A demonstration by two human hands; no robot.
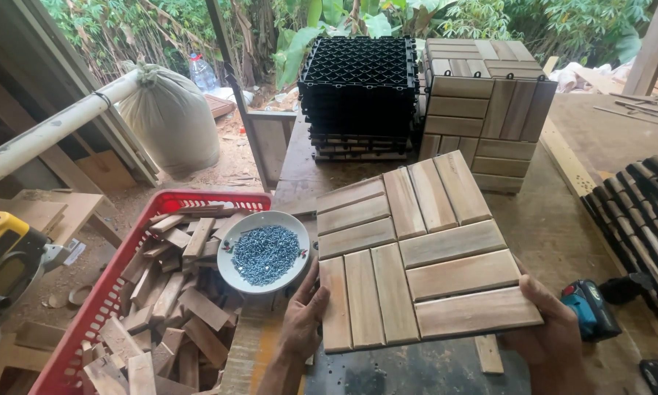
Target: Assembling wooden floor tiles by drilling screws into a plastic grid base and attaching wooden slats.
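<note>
Both hands, left [303, 314] and right [545, 322], clasp the wooden tile [417, 252] by its near corners, held level above the bench; keep thumbs clear of slats, screws [265, 254] just left

Both hands hold a square wooden deck tile [417, 252] slat-side up above the bench [563, 227]: left hand [303, 314] at the near-left corner, right hand [552, 322] at the near-right corner. A white bowl of screws [265, 252] rests on a red basket [95, 307] of wood offcuts.
</note>
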